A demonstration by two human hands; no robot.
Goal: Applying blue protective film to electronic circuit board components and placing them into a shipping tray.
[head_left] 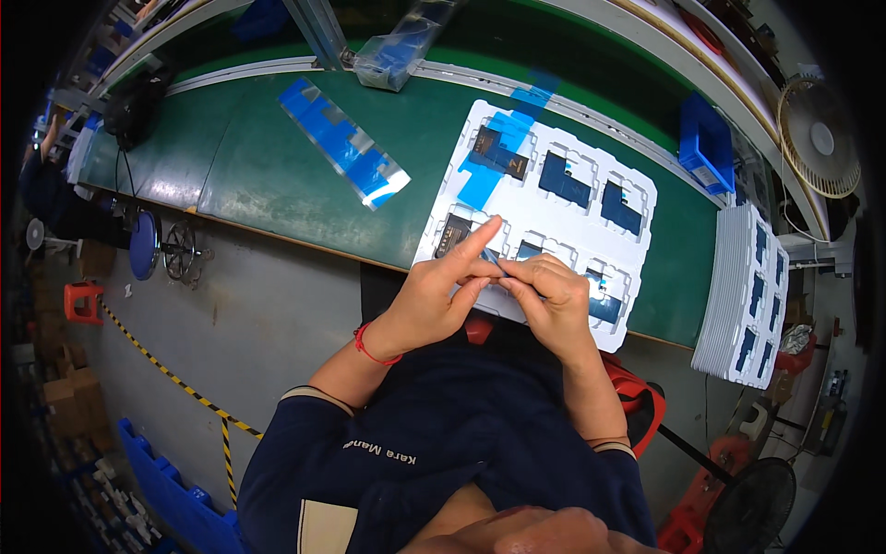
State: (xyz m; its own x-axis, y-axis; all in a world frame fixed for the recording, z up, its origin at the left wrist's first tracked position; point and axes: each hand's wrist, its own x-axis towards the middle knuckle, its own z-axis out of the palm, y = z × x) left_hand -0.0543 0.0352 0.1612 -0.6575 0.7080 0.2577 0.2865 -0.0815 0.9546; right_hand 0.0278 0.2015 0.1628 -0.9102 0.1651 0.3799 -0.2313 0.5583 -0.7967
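Over the near edge of a white plastic tray (531, 215), my left hand (438, 294) and my right hand (556, 294) meet fingertip to fingertip. Between them is a small thin bluish strip (494, 262), partly covered by the fingers. My right thumb and forefinger pinch it. My left thumb and bent fingers close at its other end, the forefinger stretched upward. Flat black rectangular pieces lie in the tray's pockets, one (499, 153) at far left beside strips of blue film (478, 185). Another black piece (452, 234) is just beyond my left hand, and one more (604, 307) is right of my right hand.
A clear sheet with blue film patches (341, 143) lies left of the tray on the green tabletop (249, 152). At the back stands a clear plastic holder (383, 65). On the right are a blue bin (706, 143), stacked white trays (734, 295) and a fan (820, 138).
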